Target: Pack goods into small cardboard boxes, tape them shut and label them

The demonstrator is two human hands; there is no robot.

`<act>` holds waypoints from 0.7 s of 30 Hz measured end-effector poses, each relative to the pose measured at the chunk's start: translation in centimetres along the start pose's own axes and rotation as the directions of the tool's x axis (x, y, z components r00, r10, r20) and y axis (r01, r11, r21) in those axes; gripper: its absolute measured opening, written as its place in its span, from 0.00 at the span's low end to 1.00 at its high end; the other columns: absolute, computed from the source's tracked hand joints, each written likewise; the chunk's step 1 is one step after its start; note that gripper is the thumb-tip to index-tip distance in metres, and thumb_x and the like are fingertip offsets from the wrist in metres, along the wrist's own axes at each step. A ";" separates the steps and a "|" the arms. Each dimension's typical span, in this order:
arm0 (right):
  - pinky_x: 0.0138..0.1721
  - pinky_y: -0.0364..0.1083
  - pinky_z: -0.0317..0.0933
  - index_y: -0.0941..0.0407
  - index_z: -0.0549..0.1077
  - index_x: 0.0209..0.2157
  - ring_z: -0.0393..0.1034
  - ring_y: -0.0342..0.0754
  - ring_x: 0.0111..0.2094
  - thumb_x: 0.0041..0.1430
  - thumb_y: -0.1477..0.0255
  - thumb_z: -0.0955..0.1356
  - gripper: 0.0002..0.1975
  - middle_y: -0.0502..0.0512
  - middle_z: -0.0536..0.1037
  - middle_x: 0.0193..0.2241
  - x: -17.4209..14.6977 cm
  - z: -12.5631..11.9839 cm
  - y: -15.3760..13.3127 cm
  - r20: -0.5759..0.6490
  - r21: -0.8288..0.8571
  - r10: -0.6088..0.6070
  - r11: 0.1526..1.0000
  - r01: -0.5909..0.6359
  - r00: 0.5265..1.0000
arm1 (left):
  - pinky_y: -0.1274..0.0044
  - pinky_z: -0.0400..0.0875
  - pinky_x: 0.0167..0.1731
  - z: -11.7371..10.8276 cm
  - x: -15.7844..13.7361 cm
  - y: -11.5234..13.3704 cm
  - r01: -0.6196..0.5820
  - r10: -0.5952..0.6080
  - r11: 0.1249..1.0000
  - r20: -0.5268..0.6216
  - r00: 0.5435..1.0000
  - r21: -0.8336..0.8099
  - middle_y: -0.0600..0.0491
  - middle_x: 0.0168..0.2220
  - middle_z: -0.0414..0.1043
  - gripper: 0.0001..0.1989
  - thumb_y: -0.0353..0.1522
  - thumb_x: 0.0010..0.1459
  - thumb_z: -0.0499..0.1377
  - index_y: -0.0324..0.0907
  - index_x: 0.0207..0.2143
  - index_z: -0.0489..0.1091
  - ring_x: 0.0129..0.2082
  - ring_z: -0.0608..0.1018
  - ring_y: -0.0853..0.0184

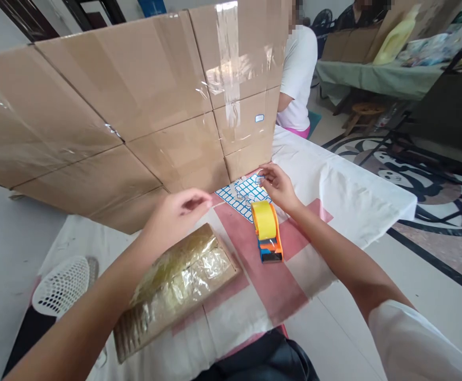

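Observation:
My left hand [181, 214] hovers above the far left part of a parcel [191, 275], its thumb and fingertips drawn together with nothing visible in them. The parcel is a flat cardboard box wrapped in shiny clear tape. My right hand [280, 185] is over the far edge of a sheet of blue-bordered labels [239, 198], thumb and fingers pinched at a small white, blue-edged label [259, 180]. An orange and blue tape dispenser [268, 233] with a yellow roll lies just below this hand, on the red and white cloth.
A tall wall of taped cardboard boxes [155, 106] stands at the table's back, with one small label [259, 118] stuck on it. A white perforated slipper-like object [62, 286] lies at left. A person in a white shirt [300, 79] sits behind the boxes.

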State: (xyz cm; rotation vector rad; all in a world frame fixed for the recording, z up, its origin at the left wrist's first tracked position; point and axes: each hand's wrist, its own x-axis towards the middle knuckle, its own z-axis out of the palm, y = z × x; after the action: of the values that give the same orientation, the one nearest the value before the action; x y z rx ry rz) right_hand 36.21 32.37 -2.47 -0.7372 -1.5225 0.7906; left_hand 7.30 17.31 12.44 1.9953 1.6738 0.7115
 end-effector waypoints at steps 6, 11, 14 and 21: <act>0.36 0.48 0.71 0.49 0.67 0.52 0.73 0.47 0.36 0.63 0.57 0.71 0.20 0.56 0.74 0.44 -0.6 0.4 -0.2 0.049 0.046 -0.021 0.999 0.018 0.999 | 0.72 0.74 0.42 8.4 12.5 0.8 -0.044 0.073 0.982 0.153 0.986 -0.183 0.49 0.43 0.82 0.16 0.40 0.54 0.65 0.43 0.44 0.76 0.43 0.82 0.61; 0.39 0.49 0.71 0.50 0.67 0.51 0.75 0.46 0.37 0.64 0.58 0.70 0.18 0.55 0.73 0.44 -1.0 0.5 -0.5 0.034 0.120 0.014 0.993 -0.018 0.999 | 0.75 0.72 0.36 12.8 15.5 0.6 -0.104 0.130 0.986 0.209 0.969 -0.132 0.52 0.34 0.81 0.08 0.36 0.53 0.65 0.42 0.34 0.77 0.37 0.82 0.62; 0.34 0.46 0.67 0.52 0.69 0.45 0.73 0.45 0.33 0.60 0.56 0.73 0.20 0.53 0.74 0.37 -1.0 0.6 -0.5 0.011 0.100 0.083 0.992 -0.083 0.997 | 0.76 0.71 0.33 13.3 15.4 0.3 -0.128 0.153 0.982 0.184 0.971 -0.140 0.51 0.33 0.81 0.09 0.37 0.57 0.61 0.41 0.34 0.75 0.34 0.81 0.64; 0.29 0.44 0.61 0.54 0.70 0.29 0.66 0.44 0.26 0.53 0.50 0.74 0.22 0.49 0.72 0.25 -0.6 0.5 -1.3 0.009 0.143 0.283 0.949 -0.282 0.959 | 0.76 0.71 0.33 13.0 15.0 0.1 -0.138 0.181 0.974 0.246 0.952 -0.182 0.50 0.34 0.80 0.09 0.37 0.58 0.60 0.41 0.37 0.74 0.34 0.80 0.64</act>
State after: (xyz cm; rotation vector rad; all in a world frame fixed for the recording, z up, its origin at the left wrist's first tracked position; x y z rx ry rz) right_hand 35.79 31.07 -1.74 -0.8624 -1.3493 1.0960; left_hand 17.71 32.05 4.09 2.0238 1.2724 0.5881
